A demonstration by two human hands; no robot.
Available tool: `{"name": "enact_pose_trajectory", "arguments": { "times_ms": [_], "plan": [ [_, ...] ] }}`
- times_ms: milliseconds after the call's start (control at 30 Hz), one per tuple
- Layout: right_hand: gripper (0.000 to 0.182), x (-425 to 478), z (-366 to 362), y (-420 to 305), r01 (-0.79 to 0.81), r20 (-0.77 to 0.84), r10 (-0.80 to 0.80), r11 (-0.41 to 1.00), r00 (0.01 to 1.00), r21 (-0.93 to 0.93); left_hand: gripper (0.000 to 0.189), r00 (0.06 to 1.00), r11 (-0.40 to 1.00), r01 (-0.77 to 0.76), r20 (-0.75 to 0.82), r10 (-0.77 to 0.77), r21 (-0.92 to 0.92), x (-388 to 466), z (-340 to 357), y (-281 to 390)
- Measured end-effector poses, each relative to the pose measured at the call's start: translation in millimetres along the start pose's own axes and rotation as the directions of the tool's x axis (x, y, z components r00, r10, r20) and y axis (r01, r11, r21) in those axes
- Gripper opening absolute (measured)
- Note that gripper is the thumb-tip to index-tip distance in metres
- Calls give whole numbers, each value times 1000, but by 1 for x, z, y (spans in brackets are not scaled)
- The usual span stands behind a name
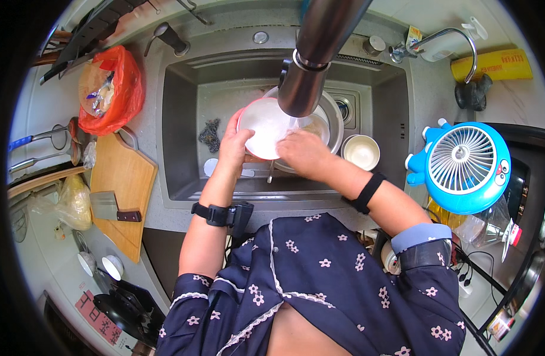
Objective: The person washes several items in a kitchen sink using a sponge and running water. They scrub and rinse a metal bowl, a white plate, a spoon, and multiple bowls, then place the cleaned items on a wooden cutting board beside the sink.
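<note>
Over the sink point(179, 124), my left hand point(232, 144) grips the left rim of a white bowl point(263, 127) with a red edge, thumb inside. My right hand point(306, 151) is at the bowl's right side with curled fingers against its inner surface; whether it holds anything is hidden. Water runs from the dark metal faucet point(301, 89) beside the right fingers. Beneath the bowl is a round metal basin point(337, 122) with another bowl point(317, 127) in it. A utensil handle point(270, 172) shows below the red-edged bowl.
Stacked small bowls point(361, 152) stand right of the basin, a steel-wool scourer point(209, 135) left. A cleaver point(105, 207) lies on a wooden cutting board point(121, 178), near a red plastic bag point(130, 95). At right are a blue fan point(499, 147) and plastic bottle point(486, 227).
</note>
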State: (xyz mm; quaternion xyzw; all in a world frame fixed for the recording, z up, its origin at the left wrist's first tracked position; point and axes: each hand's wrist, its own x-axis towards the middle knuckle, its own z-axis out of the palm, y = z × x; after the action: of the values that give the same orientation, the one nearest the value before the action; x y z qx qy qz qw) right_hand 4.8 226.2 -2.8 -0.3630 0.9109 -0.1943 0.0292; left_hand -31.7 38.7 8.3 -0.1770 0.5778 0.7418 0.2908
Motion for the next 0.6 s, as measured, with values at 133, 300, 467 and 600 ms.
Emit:
{"name": "enact_pose_trajectory", "arguments": {
  "times_ms": [133, 300, 467, 600],
  "plan": [
    [11, 12, -9, -15, -207, -38, 210, 975, 977, 75, 69, 969, 981, -158, -210, 133, -109, 6, 16, -18],
    [10, 21, 2, -26, -214, -60, 231, 953, 971, 212, 68, 969, 974, -201, -166, 183, -101, 13, 9, -25],
    [10, 7, -5, -7, -202, -7, 205, 968, 979, 147, 67, 981, 997, -38, -192, 24, -67, -8, 18, 4],
    [12, 27, 4, -38, -353, -51, 402, 853, 914, 384, 67, 954, 964, -266, -151, 259, -21, 22, 11, -35]
  ]
}}
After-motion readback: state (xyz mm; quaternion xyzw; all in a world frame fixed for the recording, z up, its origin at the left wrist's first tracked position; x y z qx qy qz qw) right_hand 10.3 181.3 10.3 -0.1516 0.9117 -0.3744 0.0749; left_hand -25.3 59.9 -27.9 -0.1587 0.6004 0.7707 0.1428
